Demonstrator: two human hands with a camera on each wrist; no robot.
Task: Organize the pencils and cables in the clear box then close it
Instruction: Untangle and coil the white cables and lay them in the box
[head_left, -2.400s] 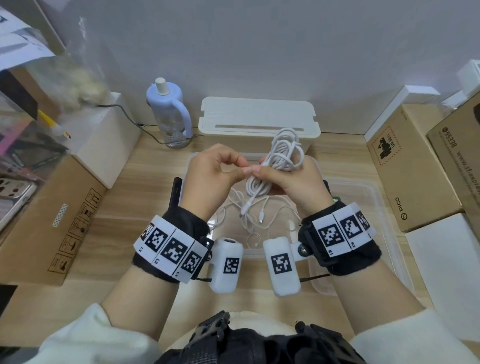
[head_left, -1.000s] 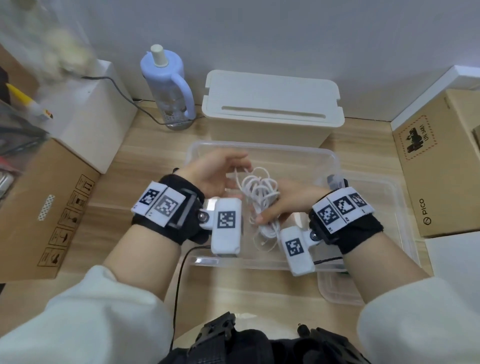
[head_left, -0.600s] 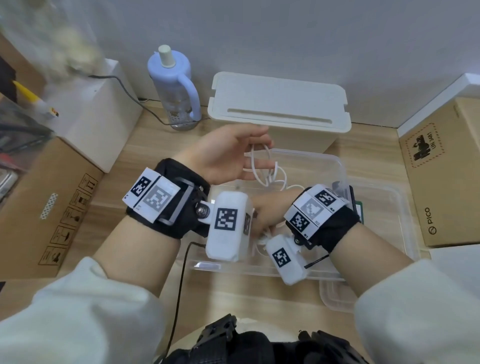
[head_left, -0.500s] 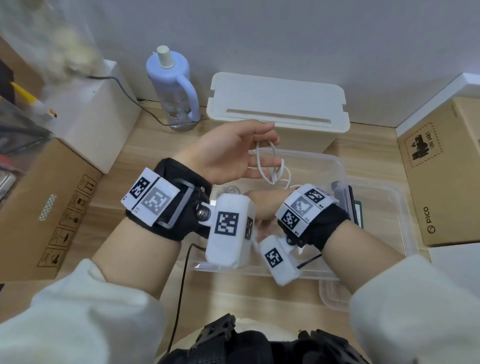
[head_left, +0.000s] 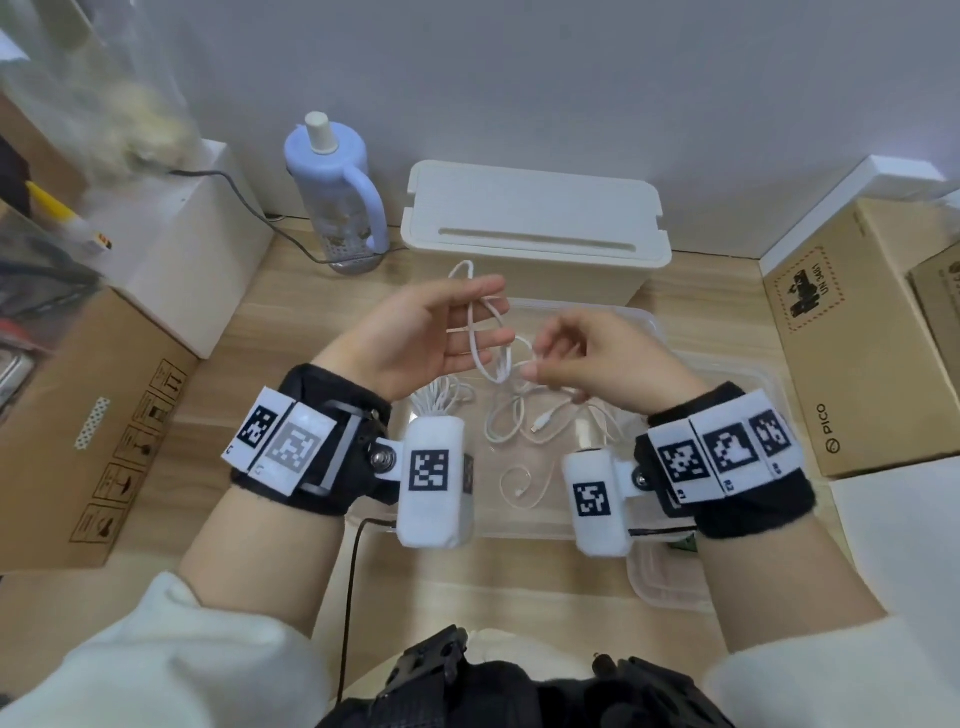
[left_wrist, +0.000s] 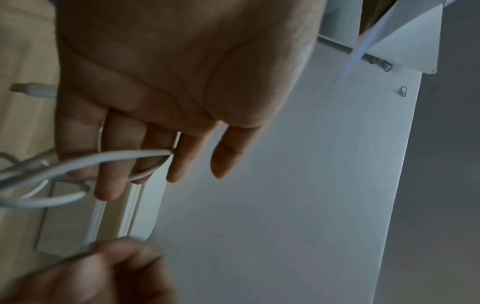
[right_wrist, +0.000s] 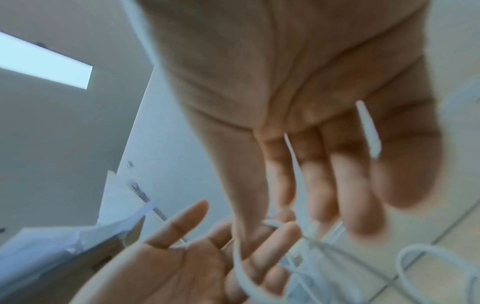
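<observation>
Thin white cable (head_left: 485, 340) looped over flat left hand (head_left: 410, 340), seemingly pinched by right hand (head_left: 602, 366).

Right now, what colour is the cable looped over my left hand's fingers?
White. The cable draped over the left hand shows best in the head view.

The right wrist view is motion-blurred: the right hand (right_wrist: 311, 127) and the white cable (right_wrist: 293, 164) crossing its fingers lack sharp edges. In the left wrist view, the cable (left_wrist: 78, 162) runs out of frame at the left edge. In the head view, the wrist-mounted cameras cover the near wall of the clear box (head_left: 649, 332). The box lid (head_left: 670, 577) is partly hidden under the right forearm. The cardboard box (head_left: 852, 332) is cut off at the right edge.
</observation>
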